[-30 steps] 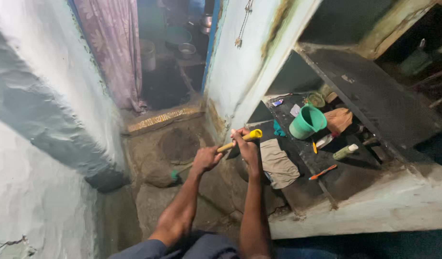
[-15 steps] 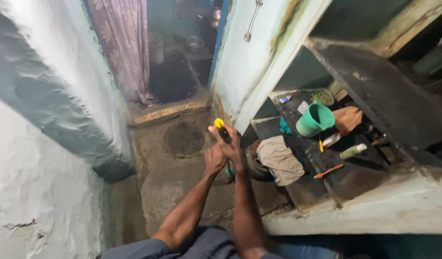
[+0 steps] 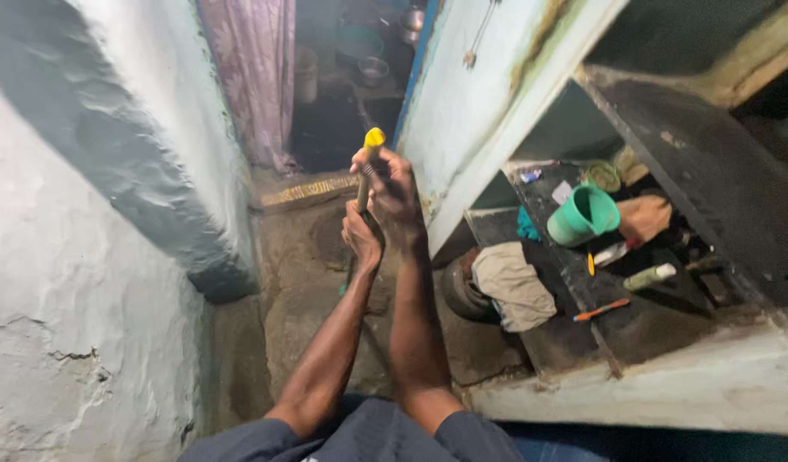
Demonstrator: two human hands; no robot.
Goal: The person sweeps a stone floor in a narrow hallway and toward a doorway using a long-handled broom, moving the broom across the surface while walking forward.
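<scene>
Hands both clenched on yellow-tipped broom handle point(image 3: 365, 175), held near upright over the floor point(image 3: 300, 282): right hand point(image 3: 394, 192) high, left hand point(image 3: 361, 239) just below. Green mug point(image 3: 582, 216) on right shelf point(image 3: 667, 316).

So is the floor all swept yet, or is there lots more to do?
Hard to call anything finished: the dirt floor looks rough and patchy all over, with no swept pile showing. In hand now: the right hand grips the top of the yellow-tipped broom handle, the left hand just below it. The stretch toward the doorway step looks no cleaner, so probably plenty is left.
</scene>
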